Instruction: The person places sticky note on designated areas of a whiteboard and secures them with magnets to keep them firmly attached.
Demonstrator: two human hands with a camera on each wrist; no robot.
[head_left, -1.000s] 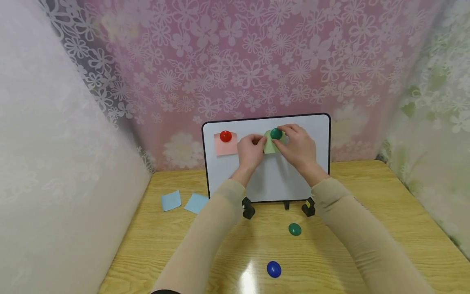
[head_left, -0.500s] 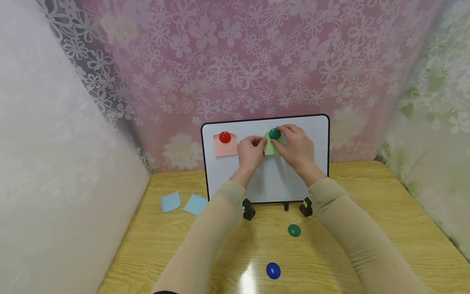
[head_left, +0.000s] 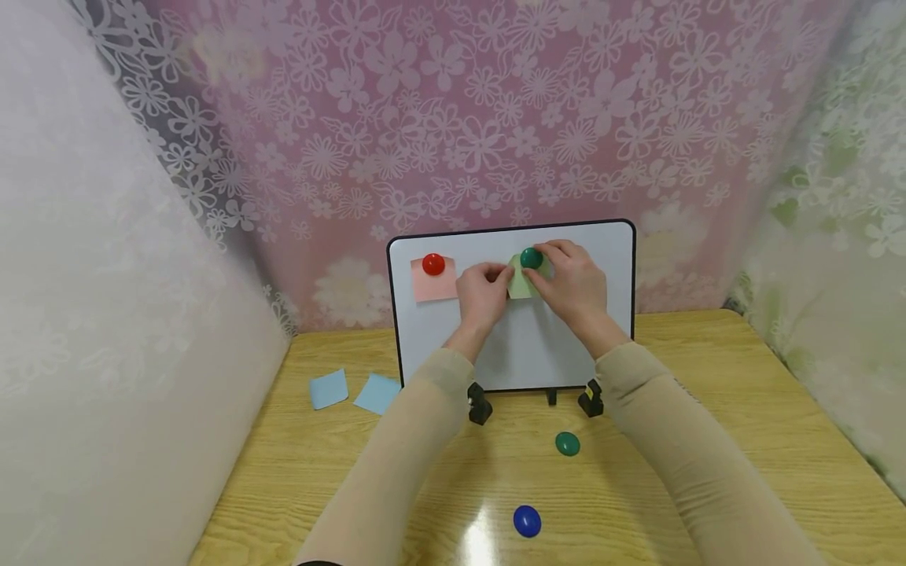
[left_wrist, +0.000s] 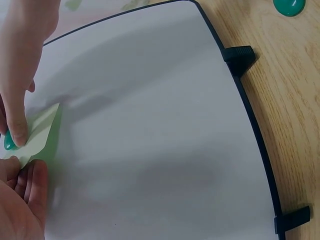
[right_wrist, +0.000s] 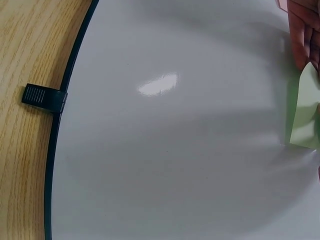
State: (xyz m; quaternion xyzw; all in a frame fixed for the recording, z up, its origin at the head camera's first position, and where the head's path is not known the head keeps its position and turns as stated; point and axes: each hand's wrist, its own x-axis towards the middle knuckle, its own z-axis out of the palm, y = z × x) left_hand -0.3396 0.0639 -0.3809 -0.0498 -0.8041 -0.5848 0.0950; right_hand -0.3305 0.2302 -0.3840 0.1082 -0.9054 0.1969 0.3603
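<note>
1. Whiteboard stands upright on black clip feet at the far middle of the wooden table, in front of a flowered curtain.
2. The left hand pinches the left edge of a green note against the board, fingers curled.
3. The right hand holds a green magnet at the note's top, thumb and fingers curled round it; the note lies upper middle on the board.
4. In the left wrist view a fingertip of the right hand rests on the green note, with the magnet only a sliver at the picture's edge.
5. A pink note sits upper left on the board, under a red magnet.
6. On the table, a second green magnet lies near the board's feet; a blue magnet lies nearer the person.
7. Two blue notes lie on the table left of the board.
</note>
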